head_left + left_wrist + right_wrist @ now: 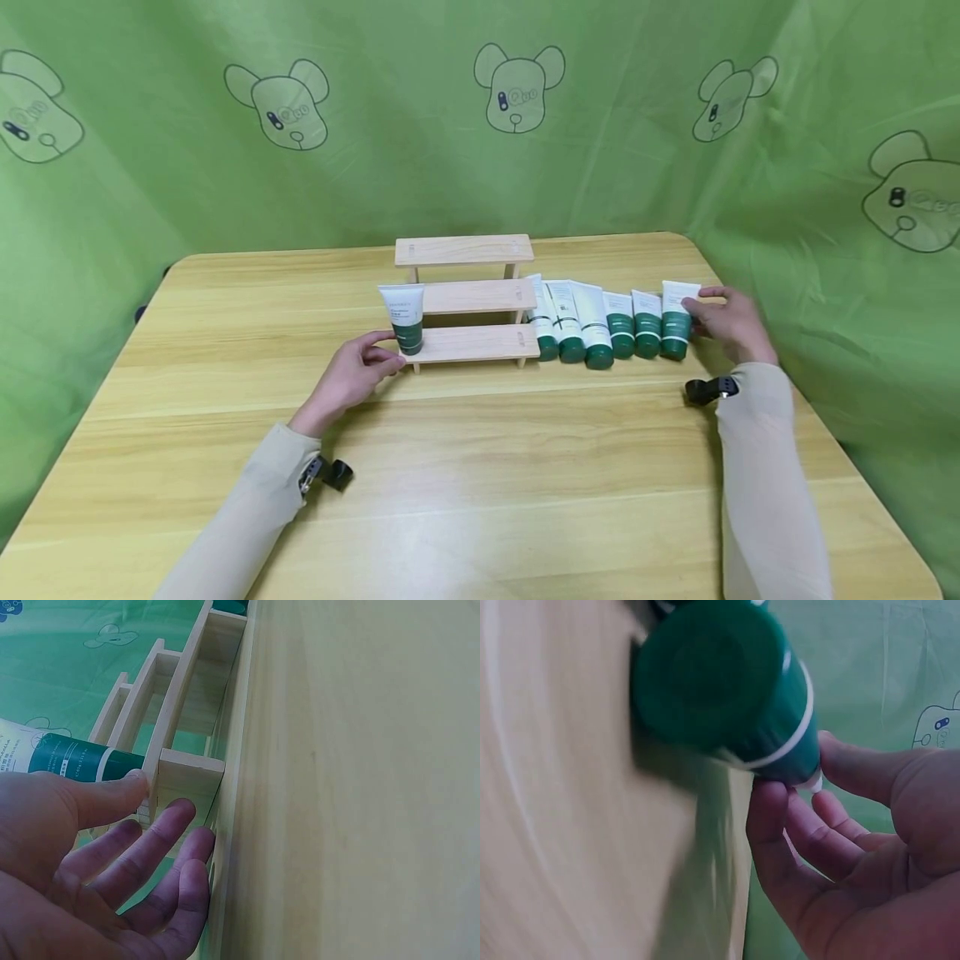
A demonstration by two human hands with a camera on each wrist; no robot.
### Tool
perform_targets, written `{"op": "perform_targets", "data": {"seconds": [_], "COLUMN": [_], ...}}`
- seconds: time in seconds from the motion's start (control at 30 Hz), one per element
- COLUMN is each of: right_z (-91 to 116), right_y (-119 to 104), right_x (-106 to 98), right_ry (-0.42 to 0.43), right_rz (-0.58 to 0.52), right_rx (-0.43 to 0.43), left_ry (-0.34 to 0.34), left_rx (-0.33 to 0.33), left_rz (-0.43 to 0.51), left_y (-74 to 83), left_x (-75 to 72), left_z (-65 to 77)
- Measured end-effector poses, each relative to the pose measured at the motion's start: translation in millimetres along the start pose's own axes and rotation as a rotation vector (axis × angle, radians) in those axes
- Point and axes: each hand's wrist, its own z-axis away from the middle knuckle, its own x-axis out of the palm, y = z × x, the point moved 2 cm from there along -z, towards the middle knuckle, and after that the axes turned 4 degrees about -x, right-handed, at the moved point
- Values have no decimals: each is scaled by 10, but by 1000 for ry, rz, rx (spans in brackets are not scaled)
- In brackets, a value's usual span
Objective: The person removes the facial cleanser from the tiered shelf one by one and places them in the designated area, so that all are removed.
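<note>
A white and green squeeze tube point(406, 320) stands cap down on the left end of the lowest step of a wooden three-step display stand point(472, 343). Beside it is my left hand point(354, 375), its thumb touching the end of that step near the cap. In the left wrist view this hand's fingers point(161, 874) are loosely bent below the step and hold nothing. At the right end of a row of tubes, my right hand point(731, 323) pinches a white and green squeeze tube point(675, 321) between thumb and fingers; its green cap faces the right wrist camera.
Several more tubes, including a long white one point(592, 323) and a shorter one point(619, 323), lie side by side right of the stand. The leftmost tube point(542, 321) is close to the stand's right end. A green curtain point(420, 167) hangs behind the wooden table point(465, 467).
</note>
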Motion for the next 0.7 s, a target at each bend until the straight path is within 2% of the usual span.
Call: {"op": "perform_targets", "data": {"seconds": [0.23,0.47,0.7], "right_z": [1,35,56], "right_y": [30,25,12], "right_x": [9,6,1], "right_ry": [-74,-167,-193], "right_rz": [59,21,68], "right_rx": [50,46,49], "left_ry": [3,4,1], "left_rx": [2,-5,-9], "left_rz": [0,-7,-1], "left_y": [-1,2,4], "left_x": [3,-1,-3], "left_z": [2,4,3]}}
